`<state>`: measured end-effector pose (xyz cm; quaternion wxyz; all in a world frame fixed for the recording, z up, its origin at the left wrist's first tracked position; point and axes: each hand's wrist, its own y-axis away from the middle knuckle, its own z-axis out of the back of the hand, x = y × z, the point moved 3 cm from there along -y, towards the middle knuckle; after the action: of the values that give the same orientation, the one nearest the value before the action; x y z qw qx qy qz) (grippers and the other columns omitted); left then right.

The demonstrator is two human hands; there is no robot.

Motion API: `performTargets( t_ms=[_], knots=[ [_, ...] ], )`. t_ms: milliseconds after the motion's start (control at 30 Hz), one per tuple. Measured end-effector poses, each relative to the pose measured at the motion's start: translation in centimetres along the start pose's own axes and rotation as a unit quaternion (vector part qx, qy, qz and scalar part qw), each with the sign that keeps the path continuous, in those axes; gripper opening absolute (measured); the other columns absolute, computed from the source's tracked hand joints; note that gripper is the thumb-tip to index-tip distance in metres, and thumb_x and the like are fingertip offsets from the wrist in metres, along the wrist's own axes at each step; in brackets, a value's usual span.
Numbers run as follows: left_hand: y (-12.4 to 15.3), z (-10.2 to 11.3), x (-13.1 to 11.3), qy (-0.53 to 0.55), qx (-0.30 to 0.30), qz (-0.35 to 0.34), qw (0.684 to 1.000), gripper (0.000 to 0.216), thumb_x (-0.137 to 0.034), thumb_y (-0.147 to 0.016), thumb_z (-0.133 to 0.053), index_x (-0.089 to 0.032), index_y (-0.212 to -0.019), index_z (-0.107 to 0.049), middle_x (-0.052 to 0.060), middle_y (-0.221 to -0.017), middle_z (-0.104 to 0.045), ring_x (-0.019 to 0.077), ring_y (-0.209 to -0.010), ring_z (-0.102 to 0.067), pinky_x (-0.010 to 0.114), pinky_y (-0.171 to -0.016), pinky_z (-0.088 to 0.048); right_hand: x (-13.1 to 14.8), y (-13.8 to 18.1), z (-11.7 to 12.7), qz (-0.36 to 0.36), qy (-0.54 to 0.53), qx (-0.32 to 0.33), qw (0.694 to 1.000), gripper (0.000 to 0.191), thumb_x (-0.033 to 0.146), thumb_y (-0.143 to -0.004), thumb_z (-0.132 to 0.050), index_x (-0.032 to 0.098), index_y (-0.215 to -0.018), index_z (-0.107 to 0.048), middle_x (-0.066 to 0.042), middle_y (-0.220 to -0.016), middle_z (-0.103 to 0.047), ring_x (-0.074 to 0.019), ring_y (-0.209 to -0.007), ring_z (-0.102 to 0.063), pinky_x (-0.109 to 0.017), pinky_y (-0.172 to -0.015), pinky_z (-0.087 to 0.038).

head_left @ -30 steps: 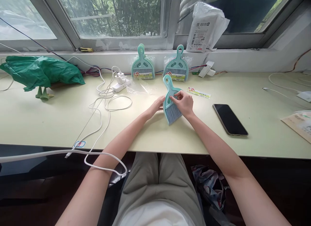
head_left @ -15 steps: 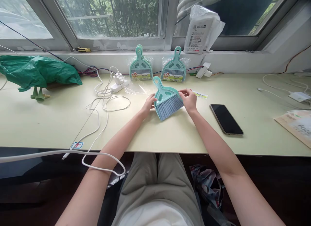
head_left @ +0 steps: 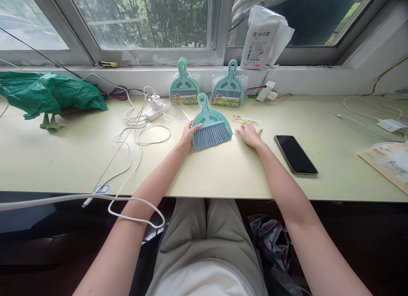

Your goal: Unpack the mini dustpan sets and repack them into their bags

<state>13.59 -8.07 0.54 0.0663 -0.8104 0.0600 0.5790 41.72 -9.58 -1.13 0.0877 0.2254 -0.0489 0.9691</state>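
A mint-green hand brush with grey-blue bristles (head_left: 211,135) is nested in a matching dustpan (head_left: 227,127). My left hand (head_left: 188,136) grips the set at its left edge, thumb on the front and the other fingers behind. The set stands tilted back over the desk, its looped handle upward. To its right, my right hand (head_left: 249,134) rests on the desktop, fingers stretched out and apart from the brush. Just beyond those fingers lies a printed label strip (head_left: 247,120), partly covered by them.
Two more wrapped brush-and-dustpan sets (head_left: 184,85) lean on the back wall. A phone (head_left: 296,154) lies at the right. White cables (head_left: 140,136) and a power strip (head_left: 156,112) spread across the left, near a green plastic bag (head_left: 52,94). A clear wrapper (head_left: 177,113) lies behind my left hand.
My right hand has let go of the dustpan's right edge and come down onto the desk by the label. The brush and dustpan have shifted left and sit straighter in my left hand.
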Motion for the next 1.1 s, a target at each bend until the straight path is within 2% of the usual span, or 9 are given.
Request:
performTargets(
  t_ms=[133,233,367,500,633,733,900,1000,1100],
  knots=[
    [-0.1,0.2,0.0,-0.01,-0.003,-0.004,1.0,0.045,-0.032,-0.062,-0.078,-0.019,-0.102,-0.064,0.004,-0.101,-0.071,0.0249,-0.105,-0.065,0.038,-0.098,-0.047,1.5,0.7,0.7,0.047,-0.036,-0.052,0.997,0.032,0.041,-0.094,-0.045,0.023,-0.106,-0.068,-0.009,-0.127,-0.068,-0.0281,-0.12,-0.058,-0.062,-0.114,-0.021],
    [-0.3,0.4,0.1,-0.006,-0.005,-0.011,1.0,0.046,-0.031,-0.061,-0.078,-0.019,-0.102,-0.063,0.004,-0.102,-0.071,0.0247,-0.106,-0.065,0.038,-0.098,-0.046,2.3,1.1,1.0,0.078,-0.04,-0.069,0.994,0.025,0.032,-0.09,-0.051,0.024,-0.103,-0.071,-0.006,-0.113,-0.074,-0.0249,-0.11,-0.064,-0.048,-0.107,-0.034],
    [-0.5,0.7,0.2,0.003,-0.009,-0.016,1.0,0.047,-0.03,-0.059,-0.08,-0.019,-0.102,-0.063,0.005,-0.102,-0.071,0.0241,-0.104,-0.065,0.038,-0.097,-0.047,2.8,1.4,1.1,0.086,-0.002,-0.096,0.992,0.027,0.028,-0.089,-0.052,0.024,-0.109,-0.071,-0.007,-0.117,-0.072,-0.0261,-0.113,-0.061,-0.046,-0.107,-0.032],
    [-0.6,0.8,0.3,0.003,-0.014,-0.016,1.0,0.047,-0.03,-0.059,-0.081,-0.019,-0.102,-0.063,0.005,-0.102,-0.071,0.0243,-0.104,-0.065,0.039,-0.098,-0.047,1.6,1.1,1.1,0.02,0.013,-0.144,0.989,0.038,0.036,-0.091,-0.05,0.025,-0.124,-0.065,-0.012,-0.137,-0.059,-0.0311,-0.13,-0.047,-0.053,-0.109,-0.029],
    [-0.7,0.9,0.4,0.002,-0.013,-0.015,1.0,0.049,-0.029,-0.059,-0.08,-0.019,-0.104,-0.063,0.005,-0.104,-0.071,0.0246,-0.105,-0.065,0.039,-0.099,-0.047,0.1,0.7,0.5,-0.034,0.011,-0.095,0.995,0.046,0.045,-0.094,-0.045,0.03,-0.136,-0.056,-0.011,-0.154,-0.043,-0.0337,-0.142,-0.032,-0.067,-0.113,-0.017],
    [-0.7,1.0,0.5,0.005,-0.015,-0.006,1.0,0.049,-0.029,-0.06,-0.08,-0.019,-0.104,-0.062,0.005,-0.103,-0.07,0.0249,-0.105,-0.065,0.04,-0.099,-0.048,0.0,0.6,0.2,-0.015,0.019,-0.073,0.997,0.041,0.041,-0.095,-0.044,0.029,-0.131,-0.059,-0.01,-0.15,-0.048,-0.0331,-0.138,-0.038,-0.07,-0.113,-0.014],
    [-0.7,1.1,0.5,0.002,-0.019,0.003,1.0,0.047,-0.029,-0.061,-0.08,-0.019,-0.103,-0.062,0.006,-0.104,-0.07,0.0262,-0.107,-0.065,0.041,-0.099,-0.047,0.9,0.5,0.4,0.003,0.007,-0.078,0.997,0.041,0.026,-0.089,-0.049,0.027,-0.129,-0.058,-0.01,-0.134,-0.061,-0.0304,-0.126,-0.049,-0.061,-0.111,-0.028],
    [-0.7,1.1,0.5,0.0,-0.019,0.0,1.0,0.047,-0.029,-0.06,-0.08,-0.019,-0.102,-0.062,0.006,-0.104,-0.07,0.0259,-0.107,-0.065,0.04,-0.099,-0.048,1.2,0.7,0.4,0.0,0.008,-0.079,0.997,0.038,0.034,-0.093,-0.044,0.026,-0.126,-0.062,-0.011,-0.136,-0.058,-0.031,-0.128,-0.047,-0.058,-0.111,-0.031],
    [-0.7,1.1,0.5,-0.002,-0.021,0.003,1.0,0.049,-0.029,-0.06,-0.079,-0.019,-0.104,-0.061,0.005,-0.103,-0.07,0.0247,-0.106,-0.065,0.039,-0.098,-0.049,1.5,1.0,0.1,0.017,0.026,-0.064,0.997,0.048,0.044,-0.097,-0.037,0.026,-0.139,-0.052,-0.011,-0.149,-0.048,-0.032,-0.136,-0.039,-0.065,-0.114,-0.02]
  ],
)
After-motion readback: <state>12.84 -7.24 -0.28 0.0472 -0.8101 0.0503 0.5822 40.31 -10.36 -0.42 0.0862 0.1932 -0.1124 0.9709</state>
